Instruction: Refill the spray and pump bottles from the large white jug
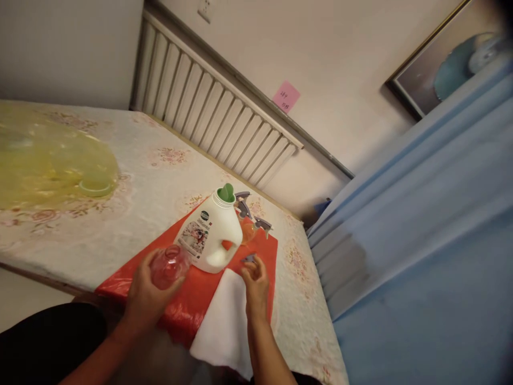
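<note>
My left hand (146, 297) grips a small clear pink bottle (170, 266) with an open neck, held over the red plastic sheet (188, 307). My right hand (254, 286) pinches a small grey piece (248, 259) at its fingertips, just right of a white detergent jug (208, 235) with a green cap (226, 192). Behind the jug stand a grey spray trigger head (242, 204) and an orange spray bottle (250, 230) with its own grey trigger. A white cloth (226, 323) lies under my right wrist.
The flower-patterned table cover (152, 176) spreads left, with a yellow translucent bag or container (48, 160) on it. A white radiator (216, 117) runs along the wall with a pink sticky note (286, 97) above. Blue fabric (420, 240) fills the right side.
</note>
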Demonstrator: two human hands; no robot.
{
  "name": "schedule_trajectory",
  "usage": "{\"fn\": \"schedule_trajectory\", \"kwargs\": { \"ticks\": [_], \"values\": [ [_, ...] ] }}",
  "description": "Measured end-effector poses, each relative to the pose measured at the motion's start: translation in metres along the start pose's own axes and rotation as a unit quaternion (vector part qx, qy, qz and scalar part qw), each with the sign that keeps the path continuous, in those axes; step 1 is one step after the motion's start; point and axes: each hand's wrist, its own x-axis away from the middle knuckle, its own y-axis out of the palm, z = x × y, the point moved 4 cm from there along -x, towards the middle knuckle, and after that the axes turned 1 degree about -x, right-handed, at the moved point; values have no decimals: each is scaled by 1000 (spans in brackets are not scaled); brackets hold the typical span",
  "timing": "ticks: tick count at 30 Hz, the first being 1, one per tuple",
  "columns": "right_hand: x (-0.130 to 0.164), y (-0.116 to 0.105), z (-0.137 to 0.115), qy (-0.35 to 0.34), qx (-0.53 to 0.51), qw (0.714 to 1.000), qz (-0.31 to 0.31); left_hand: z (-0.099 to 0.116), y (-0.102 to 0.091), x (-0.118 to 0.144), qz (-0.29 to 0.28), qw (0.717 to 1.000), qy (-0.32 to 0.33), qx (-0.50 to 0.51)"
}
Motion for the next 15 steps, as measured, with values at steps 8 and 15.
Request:
{"fn": "schedule_trajectory", "kwargs": {
  "ticks": [8, 15],
  "values": [
    [50, -74, 48, 64, 41, 997, -9, 2, 42, 37, -95, 995, 18, -6],
    [33, -97, 51, 45, 91, 995, -21, -14, 66, 45, -159, 984, 81, -4]
  ]
}}
